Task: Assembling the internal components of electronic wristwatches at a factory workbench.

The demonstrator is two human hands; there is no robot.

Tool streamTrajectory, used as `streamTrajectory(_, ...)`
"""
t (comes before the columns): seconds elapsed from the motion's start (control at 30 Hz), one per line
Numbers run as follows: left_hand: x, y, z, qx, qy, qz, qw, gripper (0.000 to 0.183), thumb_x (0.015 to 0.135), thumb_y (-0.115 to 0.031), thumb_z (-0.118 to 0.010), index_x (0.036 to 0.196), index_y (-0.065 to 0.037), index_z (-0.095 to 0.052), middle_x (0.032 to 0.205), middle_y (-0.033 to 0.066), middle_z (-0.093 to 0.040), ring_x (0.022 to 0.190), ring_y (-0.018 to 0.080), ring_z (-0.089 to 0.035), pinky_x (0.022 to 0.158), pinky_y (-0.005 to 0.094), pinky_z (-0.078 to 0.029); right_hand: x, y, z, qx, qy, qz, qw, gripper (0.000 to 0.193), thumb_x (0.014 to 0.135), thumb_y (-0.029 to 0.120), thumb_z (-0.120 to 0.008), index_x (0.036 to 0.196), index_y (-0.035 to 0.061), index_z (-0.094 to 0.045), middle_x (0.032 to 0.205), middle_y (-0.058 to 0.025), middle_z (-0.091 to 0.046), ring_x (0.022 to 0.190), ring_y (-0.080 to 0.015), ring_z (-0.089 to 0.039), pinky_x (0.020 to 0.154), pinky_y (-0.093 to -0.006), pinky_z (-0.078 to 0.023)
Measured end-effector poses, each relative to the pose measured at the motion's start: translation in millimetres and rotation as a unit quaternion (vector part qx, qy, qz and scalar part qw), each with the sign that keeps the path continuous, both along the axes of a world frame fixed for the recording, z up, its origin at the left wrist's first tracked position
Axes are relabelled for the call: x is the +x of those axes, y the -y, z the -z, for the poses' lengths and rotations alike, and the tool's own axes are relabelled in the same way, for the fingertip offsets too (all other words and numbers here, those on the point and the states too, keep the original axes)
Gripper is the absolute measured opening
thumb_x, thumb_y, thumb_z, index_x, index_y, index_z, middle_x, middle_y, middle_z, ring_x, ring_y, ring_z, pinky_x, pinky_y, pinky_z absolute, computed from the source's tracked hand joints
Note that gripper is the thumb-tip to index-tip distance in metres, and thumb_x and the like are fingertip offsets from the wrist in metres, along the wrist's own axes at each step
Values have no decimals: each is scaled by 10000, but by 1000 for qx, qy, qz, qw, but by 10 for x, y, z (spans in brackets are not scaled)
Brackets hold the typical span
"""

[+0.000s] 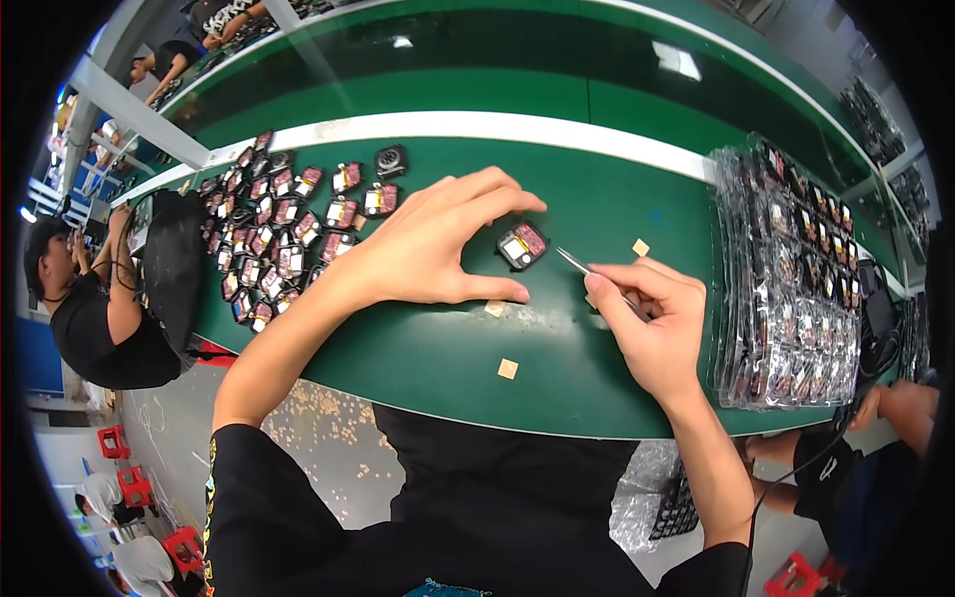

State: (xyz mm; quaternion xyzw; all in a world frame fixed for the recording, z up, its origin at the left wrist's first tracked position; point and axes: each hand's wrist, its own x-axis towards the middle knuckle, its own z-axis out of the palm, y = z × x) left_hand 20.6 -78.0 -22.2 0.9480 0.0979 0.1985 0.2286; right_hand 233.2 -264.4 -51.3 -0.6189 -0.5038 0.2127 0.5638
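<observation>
head view: green work surface (557, 368), curved near edge running beside the person's torso, white stripe (477, 124) along the far side. open green area lies between the hands and right of them up to the stacked clear trays (786, 289) of parts at the right edge. cluster of small black modules (279, 239) occupies the left area, too many to count exactly. left hand (428, 249) arches over the surface, fingers spread wide, fingertips touching one black module (522, 245) near the middle. right hand (652, 318) pinches closed on metal tweezers (597, 276), tip just beside that module. four tan squares (507, 369) lie scattered nearby
</observation>
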Motion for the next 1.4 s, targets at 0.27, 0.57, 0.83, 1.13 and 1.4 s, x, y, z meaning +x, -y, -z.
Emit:
streamTrajectory(0.27,6,-48,126,-61,-17,11,998,692,818,-167,-920,1460,-74,-679,1285,76,-734,1095,263,-650,1056,403,-504,-6,-17,-8,-22,32,1,999,111,908,12,-854,1011,-27,-866,667,-9,-654,566,-21,-502,502,-239,-338)
streamTrajectory(0.57,-10,-77,201,-32,-13,6,999,622,802,-231,-964,1356,-55,-742,1275,111,-662,1210,321,-625,1063,431,-504,-5,-37,-2,-26,91,3,996,99,885,21,-861,979,-13,-860,631,-3,-606,543,-32,-469,502,-252,-316)
streamTrajectory(0.83,-14,-113,154,-61,-34,26,997,723,724,-252,-1001,1379,-100,-734,1180,45,-693,1097,238,-647,1022,399,-482,0,-31,25,-24,93,-7,995,102,879,18,-860,975,-15,-858,624,-8,-595,532,-36,-461,495,-256,-311)
streamTrajectory(1.13,-2,-6,246,-23,7,23,999,577,781,-201,-957,1328,-121,-792,1151,41,-713,1044,253,-621,961,386,-482,-1,-21,11,-21,125,-12,992,104,868,14,-861,968,-15,-854,614,-9,-579,520,-45,-451,489,-262,-305)
streamTrajectory(1.4,23,102,265,-27,27,29,999,578,747,-195,-985,1284,-80,-807,1044,36,-724,914,228,-623,789,345,-500,-14,-13,-40,-66,160,-35,984,133,941,-23,-831,1071,-38,-850,734,37,-619,646,-3,-464,569,-201,-313)
